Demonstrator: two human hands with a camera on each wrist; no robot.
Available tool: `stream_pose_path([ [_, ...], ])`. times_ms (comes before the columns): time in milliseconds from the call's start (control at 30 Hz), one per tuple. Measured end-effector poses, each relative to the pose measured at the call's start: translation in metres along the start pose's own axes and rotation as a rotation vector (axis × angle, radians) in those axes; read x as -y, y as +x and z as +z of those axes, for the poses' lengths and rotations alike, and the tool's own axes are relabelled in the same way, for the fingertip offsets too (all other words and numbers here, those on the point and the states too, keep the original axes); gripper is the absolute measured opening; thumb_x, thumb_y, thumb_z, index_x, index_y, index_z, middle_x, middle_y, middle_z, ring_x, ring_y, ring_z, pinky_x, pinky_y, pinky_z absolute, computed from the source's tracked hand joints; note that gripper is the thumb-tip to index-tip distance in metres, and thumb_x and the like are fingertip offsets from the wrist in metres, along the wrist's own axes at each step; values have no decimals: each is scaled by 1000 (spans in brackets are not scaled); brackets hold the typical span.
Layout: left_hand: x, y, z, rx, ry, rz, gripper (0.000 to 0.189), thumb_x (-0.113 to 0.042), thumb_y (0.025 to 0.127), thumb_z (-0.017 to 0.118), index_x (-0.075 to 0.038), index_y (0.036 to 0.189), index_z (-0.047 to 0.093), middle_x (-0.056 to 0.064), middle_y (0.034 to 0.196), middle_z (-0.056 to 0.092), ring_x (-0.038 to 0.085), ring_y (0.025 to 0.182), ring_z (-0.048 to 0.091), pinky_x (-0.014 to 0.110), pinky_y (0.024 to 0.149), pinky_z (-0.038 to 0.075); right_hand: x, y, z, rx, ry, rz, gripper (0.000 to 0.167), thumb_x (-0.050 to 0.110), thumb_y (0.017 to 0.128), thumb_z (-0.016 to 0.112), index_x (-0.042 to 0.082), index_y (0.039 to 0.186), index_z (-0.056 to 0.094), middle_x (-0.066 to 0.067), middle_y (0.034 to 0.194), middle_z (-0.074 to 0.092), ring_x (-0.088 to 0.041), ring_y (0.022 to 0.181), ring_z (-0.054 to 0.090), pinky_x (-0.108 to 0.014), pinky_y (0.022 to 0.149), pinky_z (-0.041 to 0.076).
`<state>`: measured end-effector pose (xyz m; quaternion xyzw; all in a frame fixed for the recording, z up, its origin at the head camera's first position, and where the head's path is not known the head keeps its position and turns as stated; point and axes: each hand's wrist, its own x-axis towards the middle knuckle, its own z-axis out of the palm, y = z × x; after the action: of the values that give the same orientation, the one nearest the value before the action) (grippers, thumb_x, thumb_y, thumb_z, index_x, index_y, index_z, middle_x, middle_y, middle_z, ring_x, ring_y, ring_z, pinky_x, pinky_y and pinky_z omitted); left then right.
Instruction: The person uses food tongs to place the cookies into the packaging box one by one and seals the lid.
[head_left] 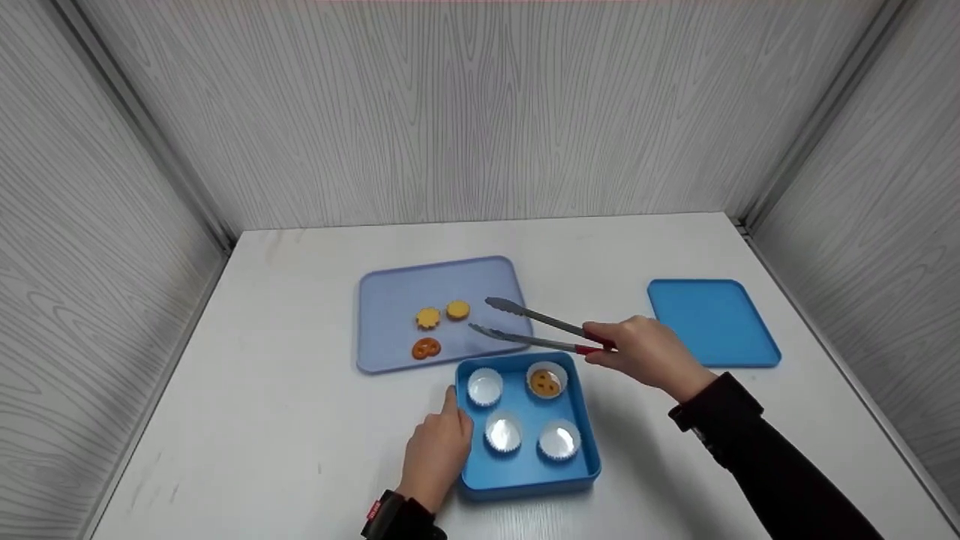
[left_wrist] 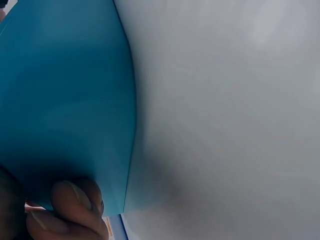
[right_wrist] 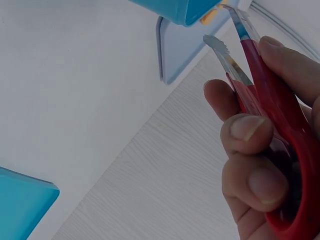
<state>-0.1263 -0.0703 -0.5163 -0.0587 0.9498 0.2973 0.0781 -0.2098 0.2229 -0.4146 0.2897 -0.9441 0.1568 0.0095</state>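
Note:
My right hand (head_left: 637,349) holds a pair of metal tongs (right_wrist: 280,100) by its red handles, with the arms apart and nothing between the tips. Those tips hover over the right part of a lavender tray (head_left: 390,289). On that tray lie a scalloped yellow cookie (head_left: 428,319), a round yellow cookie (head_left: 457,310) and a brown pretzel (head_left: 426,348). My left hand (head_left: 437,450) grips the left side of a blue box (head_left: 525,480), fingers against its outer wall in the left wrist view. Inside stand several white baking cups (head_left: 503,433); the back right one holds a spotted cookie (head_left: 544,383).
To the right lies a flat blue tray (head_left: 716,322). The white table (head_left: 247,390) is bounded by grey wood-grain panels (head_left: 465,112) at the back and on both sides. The box's back edge sits close to the lavender tray's front edge.

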Motion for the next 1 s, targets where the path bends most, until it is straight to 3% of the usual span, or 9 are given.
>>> stream_pose_path([
  [400,1,0,0,5,-9,-4,55,-26,106,47,5,152,43,13,73,65,19,64,61,49,72,56,3,24,16,38,-13,4,20,22,90,80,14,107,75,-2,88,75,-15,71,63,-33,68,57],
  [633,2,-3,2,-82,3,56,53,-23,104,48,6,148,47,21,80,69,27,64,66,50,62,53,4,31,22,60,-16,36,27,22,90,80,10,115,75,-6,91,76,-18,74,67,-35,70,59],
  [800,1,-3,1,-56,-1,42,53,-24,105,48,6,149,46,21,82,70,26,65,66,49,64,54,5,36,25,68,-8,59,24,22,91,79,12,113,76,-5,91,76,-18,75,65,-36,72,59],
  [1000,1,-2,0,-40,1,31,53,-24,105,48,5,150,45,19,80,69,26,66,66,50,66,54,7,43,30,35,-16,23,19,23,90,79,14,106,76,-4,88,76,-18,73,64,-36,70,58],
])
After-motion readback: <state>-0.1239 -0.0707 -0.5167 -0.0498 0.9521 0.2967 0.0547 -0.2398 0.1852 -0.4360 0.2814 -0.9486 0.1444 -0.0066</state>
